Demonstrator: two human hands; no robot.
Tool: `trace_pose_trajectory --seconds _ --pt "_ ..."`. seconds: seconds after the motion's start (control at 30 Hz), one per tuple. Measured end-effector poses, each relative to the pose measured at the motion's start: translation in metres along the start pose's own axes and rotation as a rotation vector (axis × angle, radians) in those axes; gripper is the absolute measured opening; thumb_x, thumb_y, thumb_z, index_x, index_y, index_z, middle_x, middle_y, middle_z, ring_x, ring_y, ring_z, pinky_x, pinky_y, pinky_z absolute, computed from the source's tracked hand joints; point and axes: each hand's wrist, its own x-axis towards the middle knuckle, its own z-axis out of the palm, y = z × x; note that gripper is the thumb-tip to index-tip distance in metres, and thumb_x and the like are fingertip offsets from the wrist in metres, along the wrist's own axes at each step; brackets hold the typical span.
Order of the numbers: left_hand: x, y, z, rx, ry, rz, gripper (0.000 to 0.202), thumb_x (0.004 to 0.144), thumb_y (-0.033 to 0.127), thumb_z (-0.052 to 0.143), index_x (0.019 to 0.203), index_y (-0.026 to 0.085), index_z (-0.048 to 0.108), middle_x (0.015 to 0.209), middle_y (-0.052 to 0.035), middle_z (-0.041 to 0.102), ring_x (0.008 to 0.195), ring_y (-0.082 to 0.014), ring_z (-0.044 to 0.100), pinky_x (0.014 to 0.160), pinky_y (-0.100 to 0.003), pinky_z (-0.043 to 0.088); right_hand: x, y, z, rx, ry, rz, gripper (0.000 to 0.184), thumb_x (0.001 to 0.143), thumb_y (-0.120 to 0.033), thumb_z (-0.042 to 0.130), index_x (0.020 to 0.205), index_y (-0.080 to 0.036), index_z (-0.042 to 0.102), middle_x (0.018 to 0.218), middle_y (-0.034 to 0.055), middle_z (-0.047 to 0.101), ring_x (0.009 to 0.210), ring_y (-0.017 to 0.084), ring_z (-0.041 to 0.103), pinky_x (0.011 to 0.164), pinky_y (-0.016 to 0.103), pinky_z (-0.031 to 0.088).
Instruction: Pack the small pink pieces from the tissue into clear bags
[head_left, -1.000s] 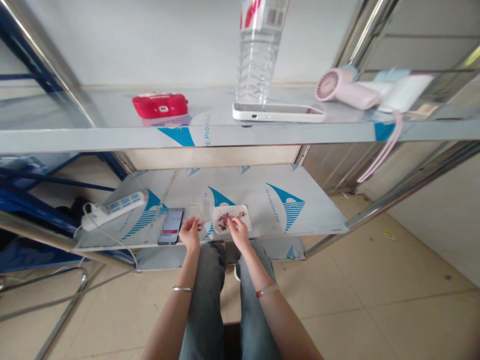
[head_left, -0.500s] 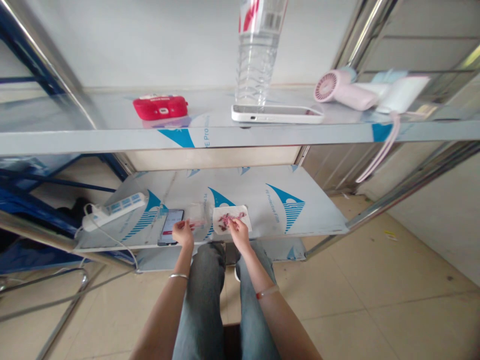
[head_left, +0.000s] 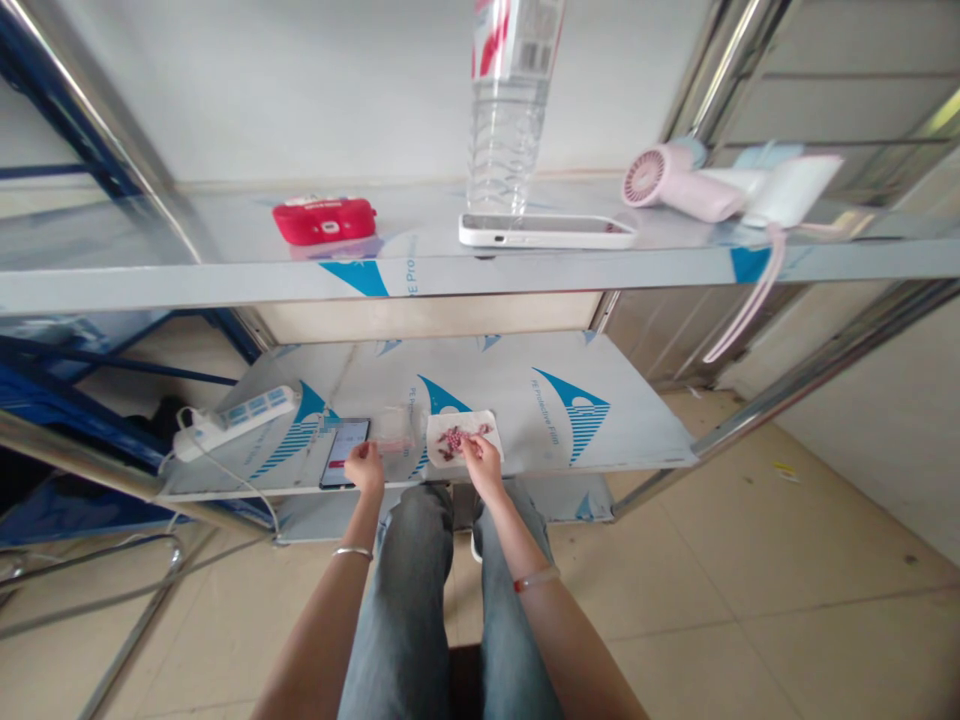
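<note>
Head view, where you are: You sit facing a shiny metal rack, and your knees in blue jeans point at its lower metal shelf [head_left: 540, 400].
Head view, left hand: Your left hand [head_left: 365, 466] is curled at the front edge of that shelf. It sits between a dark phone with a lit screen [head_left: 345, 452] and a small clear plastic piece [head_left: 395, 430]. It is too small to tell if it holds something.
Head view, right hand: Your right hand [head_left: 484, 462] has its fingertips on the near side of a small white tray of tiny pink bits [head_left: 463, 436]. I cannot tell if a bit is pinched.
Head view, where the tray is: It lies on the lower shelf, just right of the clear piece.
Head view, step: It looks like you are picking at the pink bits.
Head view, next move calls for: A soft, tiny pinch, and a still tray.
Head view, other things: A white power strip [head_left: 236, 420] lies far left. The upper shelf holds a red case [head_left: 325, 219], a white phone [head_left: 547, 231] and a clear water bottle [head_left: 506, 140].
</note>
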Motion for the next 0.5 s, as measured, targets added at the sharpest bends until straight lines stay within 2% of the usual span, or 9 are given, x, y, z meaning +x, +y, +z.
trace_pose_trajectory --seconds 0.07,0.17,0.27,0.33,0.4,0.47,0.5 --pt "0.002 0.000 -0.004 0.010 0.000 0.025 0.013 0.071 0.024 0.057 0.074 0.015 0.066 0.068 -0.0105 0.068 0.082 -0.0292 0.067 0.084 -0.043 0.048 0.000 -0.001 -0.001 0.003 0.000 0.003 0.034 0.080 -0.048 0.050 0.073 -0.018 0.063 0.067 0.0046 0.065 0.065 0.018 0.060 0.058 0.024 0.045" --pt "0.001 0.003 -0.010 0.011 -0.014 0.054 0.012 0.071 0.023 0.057 0.073 0.015 0.066 0.070 -0.0112 0.068 0.085 -0.0304 0.066 0.086 -0.044 0.046 -0.001 -0.002 -0.004 -0.001 0.004 0.005 0.035 0.080 -0.050 0.049 0.072 -0.018 0.063 0.067 0.0051 0.065 0.065 0.018 0.060 0.056 0.024 0.043" --pt "-0.014 0.005 -0.018 0.011 -0.046 0.114 0.015 0.072 0.023 0.057 0.080 0.015 0.066 0.082 -0.0128 0.069 0.084 -0.0285 0.065 0.084 -0.042 0.047 -0.003 -0.004 -0.006 -0.005 0.002 0.015 0.037 0.080 -0.052 0.049 0.073 -0.018 0.062 0.066 0.0047 0.065 0.064 0.018 0.059 0.055 0.024 0.042" --pt "-0.039 0.005 -0.027 0.030 -0.098 0.227 0.023 0.074 0.024 0.054 0.091 0.014 0.066 0.094 -0.0144 0.068 0.081 -0.0253 0.065 0.081 -0.039 0.048 -0.005 -0.005 -0.006 -0.004 0.002 0.020 0.037 0.080 -0.052 0.048 0.073 -0.018 0.061 0.065 0.0040 0.064 0.063 0.017 0.058 0.054 0.023 0.041" --pt "-0.073 0.004 -0.038 0.059 -0.214 0.392 0.030 0.079 0.026 0.051 0.104 0.015 0.063 0.104 -0.0132 0.066 0.085 -0.0224 0.065 0.081 -0.035 0.049 -0.011 -0.007 -0.006 -0.008 0.003 0.019 0.037 0.080 -0.052 0.048 0.074 -0.018 0.060 0.064 0.0034 0.063 0.061 0.016 0.057 0.055 0.023 0.041" --pt "-0.110 0.003 -0.051 0.167 -0.379 0.510 0.033 0.082 0.026 0.049 0.113 0.020 0.060 0.099 -0.0089 0.069 0.087 -0.0214 0.065 0.083 -0.034 0.048 -0.022 -0.009 -0.004 -0.034 -0.014 0.009 0.036 0.081 -0.051 0.047 0.071 -0.018 0.058 0.060 0.0024 0.060 0.058 0.016 0.054 0.055 0.024 0.040" --pt "-0.127 0.003 -0.057 0.249 -0.420 0.575 0.034 0.084 0.025 0.047 0.115 0.023 0.059 0.101 -0.0077 0.069 0.093 -0.0221 0.064 0.087 -0.036 0.046 -0.029 -0.009 -0.002 -0.054 -0.034 -0.002 0.035 0.081 -0.049 0.046 0.069 -0.018 0.057 0.058 0.0018 0.058 0.056 0.015 0.053 0.055 0.024 0.040"
